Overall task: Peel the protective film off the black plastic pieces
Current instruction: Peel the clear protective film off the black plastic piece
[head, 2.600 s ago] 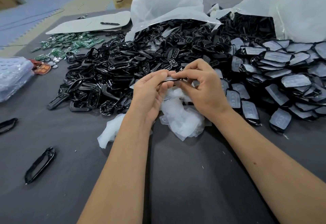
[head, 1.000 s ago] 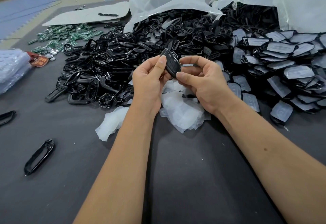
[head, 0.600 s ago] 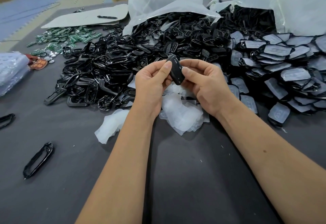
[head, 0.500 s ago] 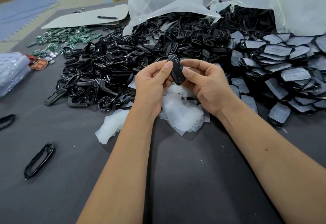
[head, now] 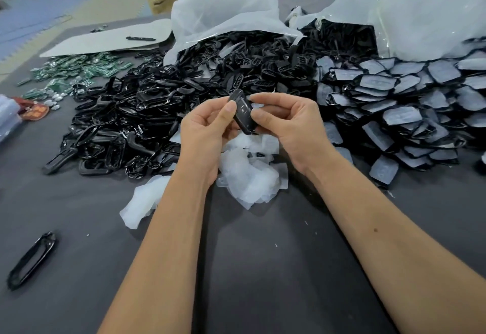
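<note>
While only the head view is on offer, it shows both hands raised above the dark grey table [head: 263, 268] with one glossy black plastic key-fob shell [head: 243, 112] pinched between them. The left hand [head: 205, 133] grips the shell's left edge, thumb laid up along it and fingers curled behind. The right hand [head: 289, 125] clamps the other side, thumb pressed on the front face and forefinger hooked over the top. The shell stands nearly upright, tilted a little to the right, and its face looks bare and shiny; whether any film clings to the hidden back I cannot tell.

Directly beneath the hands lies a crumpled heap of translucent white peeled film [head: 249, 173], with a second scrap [head: 142, 202] just to its left. To the right sits a large pile of black pieces with grey film on them [head: 399, 112], and to the left a tangled mound of glossy black frames and shells [head: 136, 118]. One lone black oval frame [head: 31, 260] rests well apart near the left edge. Clear plastic bags [head: 420, 10] slump behind the piles.

Judging from this, the piece is being checked or turned. The risk is a slip: a smooth shell held only by its edges could drop into the film heap or the finished mound, mixing it up, and a thumb on the gloss face may smudge or scratch it.
</note>
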Available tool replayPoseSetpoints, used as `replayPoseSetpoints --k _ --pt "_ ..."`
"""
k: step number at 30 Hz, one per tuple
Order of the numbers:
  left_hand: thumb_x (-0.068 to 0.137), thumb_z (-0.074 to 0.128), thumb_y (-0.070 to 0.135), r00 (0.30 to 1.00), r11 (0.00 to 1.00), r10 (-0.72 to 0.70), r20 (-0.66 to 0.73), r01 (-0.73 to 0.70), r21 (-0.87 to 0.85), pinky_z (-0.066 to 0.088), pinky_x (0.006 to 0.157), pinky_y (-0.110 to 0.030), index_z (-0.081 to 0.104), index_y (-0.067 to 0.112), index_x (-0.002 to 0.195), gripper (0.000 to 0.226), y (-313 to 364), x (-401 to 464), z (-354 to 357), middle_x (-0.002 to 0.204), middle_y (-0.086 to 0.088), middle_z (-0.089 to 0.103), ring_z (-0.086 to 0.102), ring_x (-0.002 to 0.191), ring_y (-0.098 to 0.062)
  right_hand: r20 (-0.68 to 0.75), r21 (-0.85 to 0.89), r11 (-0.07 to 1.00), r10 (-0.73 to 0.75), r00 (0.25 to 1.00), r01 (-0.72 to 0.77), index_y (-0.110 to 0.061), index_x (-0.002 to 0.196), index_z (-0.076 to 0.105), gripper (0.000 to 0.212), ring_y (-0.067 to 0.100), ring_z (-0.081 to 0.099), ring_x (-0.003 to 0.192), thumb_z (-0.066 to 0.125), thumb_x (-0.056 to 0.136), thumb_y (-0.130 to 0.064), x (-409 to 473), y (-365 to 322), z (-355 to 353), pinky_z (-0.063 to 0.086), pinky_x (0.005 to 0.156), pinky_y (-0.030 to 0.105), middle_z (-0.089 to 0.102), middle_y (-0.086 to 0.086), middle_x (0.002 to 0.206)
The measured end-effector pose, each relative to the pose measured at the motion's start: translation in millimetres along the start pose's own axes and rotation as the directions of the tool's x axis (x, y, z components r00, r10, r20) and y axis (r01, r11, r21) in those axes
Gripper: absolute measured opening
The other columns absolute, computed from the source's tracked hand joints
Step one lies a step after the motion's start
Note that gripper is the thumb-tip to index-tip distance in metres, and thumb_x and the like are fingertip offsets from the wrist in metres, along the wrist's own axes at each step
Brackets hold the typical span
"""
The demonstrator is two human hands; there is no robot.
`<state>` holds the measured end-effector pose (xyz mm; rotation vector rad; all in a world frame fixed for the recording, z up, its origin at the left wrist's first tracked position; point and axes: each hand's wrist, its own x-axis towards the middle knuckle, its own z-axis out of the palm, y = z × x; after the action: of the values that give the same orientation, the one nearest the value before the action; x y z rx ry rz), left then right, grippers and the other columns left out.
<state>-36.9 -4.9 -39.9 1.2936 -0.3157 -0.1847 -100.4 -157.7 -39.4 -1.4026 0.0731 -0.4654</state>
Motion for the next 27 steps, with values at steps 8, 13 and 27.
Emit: replayPoseSetpoints --k 8,13,27 --pt "0.101 0.063 0.004 0.990 0.959 0.122 0.077 -0.137 0.246 0.056 0.068 -0.024 0.077 0.008 0.111 0.017 2 12 56 0.093 -0.009 0.075 0.068 0.082 -0.015 -0.036 -0.611 0.761 -0.302 0.953 0.218 -0.018 0.096 0.082 0.020 0.002 0.073 0.079 0.078 0.087 -0.001 1 -47 -52 0.058 0.077 0.018 0.078 -0.011 0.085" --pt "0.099 0.057 0.002 0.912 0.692 0.295 0.286 -0.411 0.594 0.052 0.095 -0.032 0.073 0.010 0.127 0.034 3 26 125 0.111 -0.006 0.076 0.069 0.103 -0.020 -0.027 -0.885 0.419 -0.481 0.877 0.202 -0.015 0.101 0.082 0.022 0.008 0.069 0.087 0.074 0.086 -0.001 4 -72 -95 0.050 0.085 0.015 0.078 -0.002 0.095" --pt "0.106 0.051 0.025 0.932 0.454 0.231 0.280 -0.357 0.816 0.029 0.115 -0.044 0.060 0.029 0.144 0.040 -26 15 192 0.149 -0.002 0.049 0.029 0.139 -0.029 -0.052 -0.982 0.186 -0.367 0.929 0.018 -0.016 0.106 0.082 0.021 0.026 0.069 0.104 0.066 0.096 -0.008 16 -97 -160 0.052 0.097 0.035 0.080 0.005 0.105"
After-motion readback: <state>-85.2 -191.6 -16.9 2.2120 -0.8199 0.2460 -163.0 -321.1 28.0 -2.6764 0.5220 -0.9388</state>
